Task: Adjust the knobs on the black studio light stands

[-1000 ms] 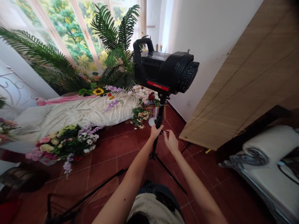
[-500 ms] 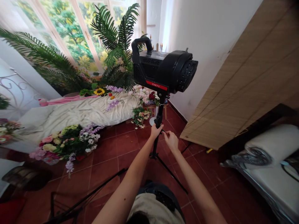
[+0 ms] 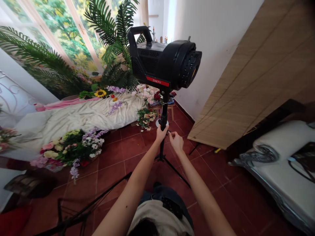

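The fingers of the left hand [image 3: 161, 134] are closed around the black column of a light stand [image 3: 164, 113], just below a dark collar, near the middle of the frame. The fingers of the right hand [image 3: 176, 141] are drawn narrow, the tips of thumb and forefinger meeting beside a small dark knob [image 3: 168, 132] on the column's right side; whether they grip it, one cannot tell. The column's long axis runs nearly upright in the frame, its top leaning a little to the right, and a thin leg slants from its foot toward the lower right.

On top, at upper centre, sits a black studio lamp [image 3: 159, 62]. Its long axis crosses the frame from left to right, dipping slightly: the looped handle [image 3: 140, 30] stands at the left end, and the round front points right, a little downward. A red label [image 3: 157, 81] marks its near side.

Farther out, red tiles [image 3: 110, 154] cover the floor, pale cloth [image 3: 73, 114] and flowers [image 3: 66, 147] fill the left, and a tan panel [image 3: 233, 91] slants across the upper right.
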`<state>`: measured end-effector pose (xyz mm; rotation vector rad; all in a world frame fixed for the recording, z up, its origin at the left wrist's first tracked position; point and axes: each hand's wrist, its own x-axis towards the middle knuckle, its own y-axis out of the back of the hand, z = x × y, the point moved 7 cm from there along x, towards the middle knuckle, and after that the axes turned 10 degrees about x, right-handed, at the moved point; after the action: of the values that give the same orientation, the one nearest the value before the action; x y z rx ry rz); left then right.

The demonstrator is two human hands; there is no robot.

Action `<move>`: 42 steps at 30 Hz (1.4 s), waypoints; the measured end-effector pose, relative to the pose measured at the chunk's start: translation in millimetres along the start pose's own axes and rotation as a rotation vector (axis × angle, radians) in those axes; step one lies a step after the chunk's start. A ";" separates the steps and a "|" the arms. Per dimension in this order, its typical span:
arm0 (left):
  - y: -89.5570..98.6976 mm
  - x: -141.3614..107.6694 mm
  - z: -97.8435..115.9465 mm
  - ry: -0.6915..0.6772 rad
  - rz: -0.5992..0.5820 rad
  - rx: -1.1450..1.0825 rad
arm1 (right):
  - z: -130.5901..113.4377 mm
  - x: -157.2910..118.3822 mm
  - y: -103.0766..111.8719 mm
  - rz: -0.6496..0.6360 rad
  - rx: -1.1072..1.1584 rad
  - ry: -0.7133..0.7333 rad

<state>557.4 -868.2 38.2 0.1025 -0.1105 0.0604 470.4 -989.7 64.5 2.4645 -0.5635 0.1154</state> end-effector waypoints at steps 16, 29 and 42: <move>153.9 -173.8 -135.6 0.385 -0.042 0.022 | -0.4 -22.4 -20.1 0.238 0.036 -0.048; 490.5 -381.2 -141.5 0.521 0.941 -0.027 | -77.8 -124.6 -222.1 -0.126 0.483 -0.228; 774.6 -495.2 -63.0 0.412 1.795 0.348 | -276.7 -419.0 -398.4 -1.862 0.265 0.144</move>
<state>21.9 -119.4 -3.7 0.3092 0.2555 1.8886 271.3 -385.3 -12.4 2.1831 1.8745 -0.3898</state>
